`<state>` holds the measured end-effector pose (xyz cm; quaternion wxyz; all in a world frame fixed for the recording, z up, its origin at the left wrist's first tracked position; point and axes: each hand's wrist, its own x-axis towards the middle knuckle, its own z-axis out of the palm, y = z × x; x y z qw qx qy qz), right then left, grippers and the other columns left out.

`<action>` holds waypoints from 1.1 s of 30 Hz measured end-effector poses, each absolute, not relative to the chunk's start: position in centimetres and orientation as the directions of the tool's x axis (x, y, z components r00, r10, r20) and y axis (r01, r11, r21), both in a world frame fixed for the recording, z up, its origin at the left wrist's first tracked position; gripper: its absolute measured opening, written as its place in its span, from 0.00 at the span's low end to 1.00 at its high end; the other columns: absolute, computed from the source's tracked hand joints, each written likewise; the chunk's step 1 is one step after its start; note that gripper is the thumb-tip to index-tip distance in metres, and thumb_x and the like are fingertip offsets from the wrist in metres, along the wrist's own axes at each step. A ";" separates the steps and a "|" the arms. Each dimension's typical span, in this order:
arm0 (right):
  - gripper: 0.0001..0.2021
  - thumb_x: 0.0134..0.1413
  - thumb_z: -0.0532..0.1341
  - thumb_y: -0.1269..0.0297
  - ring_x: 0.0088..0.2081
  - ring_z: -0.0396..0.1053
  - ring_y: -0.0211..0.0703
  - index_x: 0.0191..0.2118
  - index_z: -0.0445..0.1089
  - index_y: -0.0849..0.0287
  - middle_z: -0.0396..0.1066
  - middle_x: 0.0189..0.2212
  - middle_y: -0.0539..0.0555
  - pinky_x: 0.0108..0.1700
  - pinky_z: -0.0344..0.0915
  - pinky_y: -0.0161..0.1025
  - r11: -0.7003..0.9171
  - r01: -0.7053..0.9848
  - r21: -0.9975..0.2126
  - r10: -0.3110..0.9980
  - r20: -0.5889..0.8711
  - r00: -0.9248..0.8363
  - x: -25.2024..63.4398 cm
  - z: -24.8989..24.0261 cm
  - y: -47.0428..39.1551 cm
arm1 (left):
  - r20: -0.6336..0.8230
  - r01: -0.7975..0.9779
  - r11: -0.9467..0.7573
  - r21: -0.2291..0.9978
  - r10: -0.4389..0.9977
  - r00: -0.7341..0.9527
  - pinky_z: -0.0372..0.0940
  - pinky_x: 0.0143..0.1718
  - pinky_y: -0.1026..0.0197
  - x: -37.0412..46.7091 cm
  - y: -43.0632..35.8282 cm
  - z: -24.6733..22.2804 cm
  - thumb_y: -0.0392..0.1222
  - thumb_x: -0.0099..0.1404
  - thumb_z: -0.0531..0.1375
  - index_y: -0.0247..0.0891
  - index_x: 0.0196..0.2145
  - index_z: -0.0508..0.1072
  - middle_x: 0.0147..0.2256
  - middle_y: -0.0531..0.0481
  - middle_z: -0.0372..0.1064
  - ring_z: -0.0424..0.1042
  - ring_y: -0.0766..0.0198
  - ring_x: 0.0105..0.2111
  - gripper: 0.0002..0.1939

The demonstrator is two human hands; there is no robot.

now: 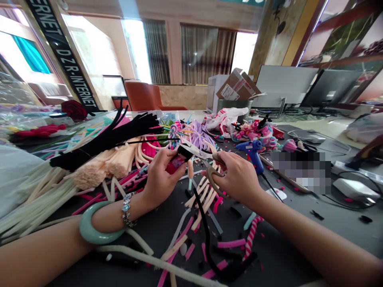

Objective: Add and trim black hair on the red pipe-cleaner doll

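Between the thumb and fingers of my left hand (160, 177) is a small red-and-black craft piece (177, 162), its black end facing up. My right hand (239, 175) grips scissors (213, 178) by their olive-grey handles. The blades are spread, the upper one at the black end of the piece; whether it touches cannot be made out. A thin black strip runs left from near that end. Below my hands, a black fuzzy stem (206, 231) curves down to the tabletop. A short peach stem piece (190, 169) shows beside my left fingertips.
Bundles of black (104, 139) and peach pipe cleaners (89, 175) lie at the left. A blue glue gun (253, 153) with its cable is at the right, near a blurred-out device. Stem offcuts (231, 243) litter the dark table (299, 239). Monitors (284, 85) and a cardboard box (239, 85) stand behind.
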<state>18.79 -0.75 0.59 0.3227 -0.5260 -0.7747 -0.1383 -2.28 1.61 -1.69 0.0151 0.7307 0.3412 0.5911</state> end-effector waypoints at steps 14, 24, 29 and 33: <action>0.14 0.48 0.60 0.51 0.29 0.67 0.44 0.32 0.66 0.57 0.68 0.25 0.51 0.29 0.53 0.37 0.405 0.906 -0.122 0.721 0.652 -0.235 18.9 0.6 -0.8 | 0.792 0.467 -0.722 0.510 0.606 0.073 0.71 0.39 0.58 -2.3 1.3 -1.8 0.38 0.59 0.64 0.40 0.39 0.64 0.36 0.52 0.66 0.73 0.62 0.38 0.13; 0.17 0.51 0.58 0.47 0.24 0.62 0.40 0.27 0.63 0.56 0.67 0.22 0.49 0.26 0.49 0.36 0.345 0.900 -0.266 0.791 0.599 -0.126 19.0 0.7 -0.3 | 0.785 0.422 -0.729 0.539 0.617 0.062 0.71 0.42 0.59 -2.2 1.5 -1.7 0.37 0.58 0.63 0.39 0.39 0.64 0.36 0.52 0.67 0.73 0.63 0.38 0.13; 0.23 0.48 0.57 0.39 0.28 0.64 0.42 0.32 0.61 0.56 0.68 0.27 0.51 0.28 0.54 0.37 0.303 0.869 -0.392 0.842 0.537 -0.051 19.5 0.7 0.4 | 0.776 0.348 -0.737 0.579 0.629 0.042 0.69 0.46 0.59 -2.2 2.1 -1.9 0.37 0.58 0.62 0.38 0.38 0.64 0.35 0.52 0.65 0.71 0.64 0.40 0.11; 0.24 0.49 0.56 0.38 0.34 0.66 0.46 0.36 0.59 0.57 0.68 0.33 0.54 0.34 0.59 0.39 0.339 0.845 -0.413 0.862 0.496 -0.104 19.6 0.4 0.6 | 0.760 0.310 -0.728 0.612 0.649 0.024 0.67 0.49 0.58 -2.3 2.5 -2.1 0.37 0.58 0.62 0.38 0.38 0.65 0.36 0.52 0.64 0.70 0.64 0.41 0.11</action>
